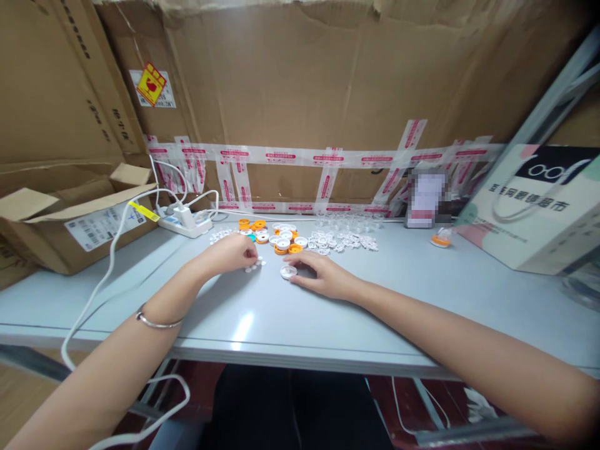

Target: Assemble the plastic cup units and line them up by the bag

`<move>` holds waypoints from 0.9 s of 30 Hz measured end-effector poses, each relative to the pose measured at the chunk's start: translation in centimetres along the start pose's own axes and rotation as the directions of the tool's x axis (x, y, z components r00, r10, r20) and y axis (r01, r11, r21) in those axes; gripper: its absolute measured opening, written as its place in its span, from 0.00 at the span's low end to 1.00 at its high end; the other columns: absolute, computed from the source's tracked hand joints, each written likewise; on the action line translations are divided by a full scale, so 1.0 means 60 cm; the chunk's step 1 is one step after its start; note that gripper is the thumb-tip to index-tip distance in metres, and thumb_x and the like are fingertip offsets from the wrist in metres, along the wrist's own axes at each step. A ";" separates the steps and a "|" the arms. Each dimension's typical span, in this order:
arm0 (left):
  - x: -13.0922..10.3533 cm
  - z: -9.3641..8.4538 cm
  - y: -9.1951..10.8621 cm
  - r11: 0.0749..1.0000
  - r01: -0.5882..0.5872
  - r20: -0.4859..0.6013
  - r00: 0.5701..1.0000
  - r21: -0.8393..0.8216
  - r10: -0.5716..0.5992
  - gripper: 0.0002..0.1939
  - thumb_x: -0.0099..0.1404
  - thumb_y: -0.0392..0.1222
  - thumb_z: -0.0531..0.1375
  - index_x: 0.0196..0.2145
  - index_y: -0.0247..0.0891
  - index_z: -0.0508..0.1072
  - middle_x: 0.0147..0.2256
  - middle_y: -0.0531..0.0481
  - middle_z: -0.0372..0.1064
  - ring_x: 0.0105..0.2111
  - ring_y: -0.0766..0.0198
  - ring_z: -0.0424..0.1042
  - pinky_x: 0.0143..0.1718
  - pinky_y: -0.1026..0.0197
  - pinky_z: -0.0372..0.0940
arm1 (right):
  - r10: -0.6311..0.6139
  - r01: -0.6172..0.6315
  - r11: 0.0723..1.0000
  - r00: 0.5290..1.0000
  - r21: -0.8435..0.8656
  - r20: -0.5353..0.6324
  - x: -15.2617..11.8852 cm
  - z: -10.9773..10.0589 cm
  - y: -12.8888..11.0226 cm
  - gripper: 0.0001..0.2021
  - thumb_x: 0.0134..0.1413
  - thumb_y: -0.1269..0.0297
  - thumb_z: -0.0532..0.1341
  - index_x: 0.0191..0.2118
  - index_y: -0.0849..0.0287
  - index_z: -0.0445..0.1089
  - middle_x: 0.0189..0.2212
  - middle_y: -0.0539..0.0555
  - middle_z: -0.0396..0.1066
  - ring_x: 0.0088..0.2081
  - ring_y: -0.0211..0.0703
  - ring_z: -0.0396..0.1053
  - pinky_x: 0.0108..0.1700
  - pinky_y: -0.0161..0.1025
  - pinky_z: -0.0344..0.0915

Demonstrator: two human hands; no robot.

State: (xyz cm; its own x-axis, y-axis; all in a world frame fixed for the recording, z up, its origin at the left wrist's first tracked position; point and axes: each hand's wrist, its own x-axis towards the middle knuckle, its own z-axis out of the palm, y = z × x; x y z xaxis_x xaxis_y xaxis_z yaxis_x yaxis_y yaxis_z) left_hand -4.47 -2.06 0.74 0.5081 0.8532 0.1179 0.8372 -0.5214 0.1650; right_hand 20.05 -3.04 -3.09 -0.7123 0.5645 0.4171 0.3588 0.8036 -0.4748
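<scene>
My right hand (319, 273) grips a round white plastic part (288, 272) by its edge, thumb in front and fingers behind, low over the table. My left hand (237, 251) is closed with its fingertips pinched down beside several small white discs (255, 267); whatever is between those fingertips is hidden. Just behind the hands lie orange and white round plastic parts (282, 244), some stacked. A spread of small white plastic pieces (344, 242) sits to their right, with clear plastic cups (349, 220) behind.
An orange-based piece with a clear top (441, 239) stands at the right, near a printed paper bag (529, 212) and an upright phone (424, 200). On the left are a power strip (185, 222), a white cable (112, 250) and an open carton (84, 219). Large cardboard (290, 81) walls the back.
</scene>
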 end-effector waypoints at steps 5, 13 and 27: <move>-0.002 -0.004 0.011 0.999 -0.035 -0.036 0.999 0.004 0.035 0.11 0.58 0.42 0.55 0.29 0.36 0.77 0.28 0.47 0.74 0.28 0.63 0.68 0.30 0.65 0.57 | 0.007 -0.007 1.000 1.000 0.008 -0.003 0.000 0.000 0.001 0.17 0.52 0.63 0.59 0.49 0.58 0.65 0.42 0.56 0.70 0.43 0.44 0.67 0.47 0.43 0.63; 0.003 0.012 0.016 0.980 -0.040 0.012 0.999 -0.197 0.043 0.09 0.56 0.43 0.58 0.31 0.36 0.74 0.30 0.49 0.74 0.29 0.64 0.70 0.29 0.67 0.59 | 0.027 -0.027 0.999 1.000 0.022 -0.002 0.000 0.001 0.003 0.17 0.51 0.63 0.59 0.49 0.58 0.65 0.42 0.57 0.70 0.43 0.44 0.67 0.46 0.43 0.63; 0.003 0.018 0.039 0.986 -0.135 -0.245 0.963 -0.093 0.109 0.07 0.56 0.35 0.56 0.30 0.36 0.74 0.29 0.48 0.73 0.31 0.63 0.69 0.35 0.63 0.60 | 0.125 -0.086 0.987 0.943 0.137 -0.307 0.006 -0.010 -0.007 0.09 0.51 0.64 0.60 0.39 0.57 0.70 0.39 0.53 0.73 0.42 0.42 0.70 0.48 0.43 0.65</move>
State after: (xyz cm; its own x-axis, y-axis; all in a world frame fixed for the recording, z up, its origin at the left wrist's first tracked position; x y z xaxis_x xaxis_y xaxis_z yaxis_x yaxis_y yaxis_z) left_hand -2.17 -3.10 0.11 0.5313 0.7615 0.3713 0.7384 -0.6311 0.2376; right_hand 20.02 -3.07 -2.30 -0.4416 0.6909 0.5724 0.3331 0.7186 -0.6104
